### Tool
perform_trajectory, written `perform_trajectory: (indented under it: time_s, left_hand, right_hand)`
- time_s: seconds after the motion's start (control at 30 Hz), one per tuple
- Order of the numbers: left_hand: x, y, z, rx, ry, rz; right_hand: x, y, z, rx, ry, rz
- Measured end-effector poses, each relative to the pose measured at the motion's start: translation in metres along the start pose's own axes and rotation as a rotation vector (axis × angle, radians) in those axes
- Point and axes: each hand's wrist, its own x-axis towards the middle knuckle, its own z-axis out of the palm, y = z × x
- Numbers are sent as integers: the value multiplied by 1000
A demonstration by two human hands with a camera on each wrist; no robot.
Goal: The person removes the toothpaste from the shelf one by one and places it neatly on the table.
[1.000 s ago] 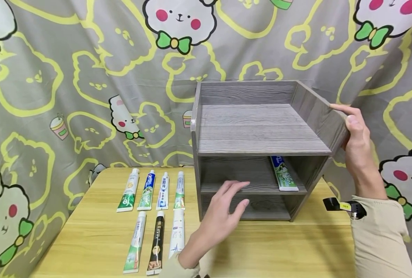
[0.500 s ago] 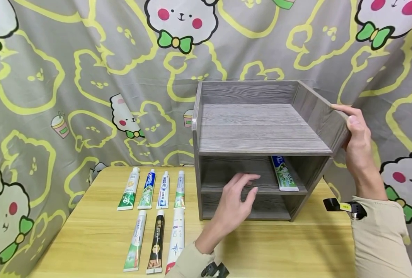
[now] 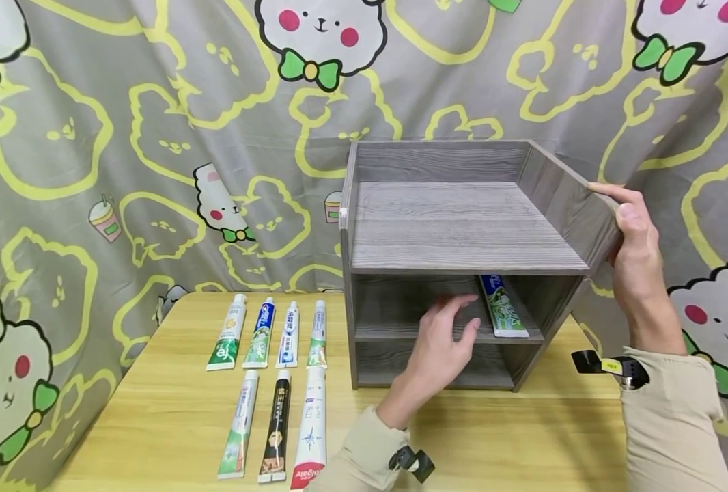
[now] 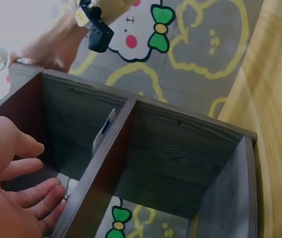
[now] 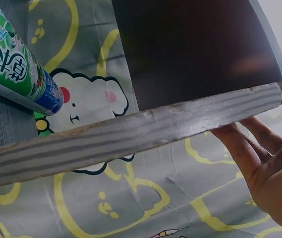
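A grey wood-grain desktop shelf (image 3: 462, 225) stands on the table. On its middle level, at the right, lies a green and blue toothpaste tube (image 3: 504, 307), seen closer in the right wrist view as a tube (image 5: 17, 62) with green print. My left hand (image 3: 440, 342) reaches into the front of that level, its fingers loosely bent and apart, just left of the tube and holding nothing. In the left wrist view the left hand (image 4: 19, 183) is beside the shelf board. My right hand (image 3: 637, 266) holds the shelf's right side panel by its sloping upper edge.
To the shelf's left, several toothpaste tubes lie in two rows on the wooden table (image 3: 155, 410), among them a black tube (image 3: 276, 430) and a red-ended white tube (image 3: 311, 430). A patterned curtain (image 3: 216, 137) hangs close behind the shelf.
My left hand has moved right and a little deeper along the middle level, closer to the tube on it. The right hand stays on the side panel.
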Motion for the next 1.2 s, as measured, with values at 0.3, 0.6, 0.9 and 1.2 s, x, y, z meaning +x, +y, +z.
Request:
perform_trajectory:
  time_s: [0.3, 0.6, 0.9, 1.2]
  left_hand:
    - [20, 1, 23, -7, -35, -83]
    - [36, 7, 46, 109, -47, -205]
    - [49, 22, 66, 483, -116, -288]
    - [57, 27, 87, 685, -159, -381]
  right_hand:
    - [1, -1, 1, -21, 0, -3]
    - [1, 1, 1, 3, 3, 7]
    - [1, 3, 1, -23, 42, -6]
    - [-1, 0, 2, -26, 5, -1]
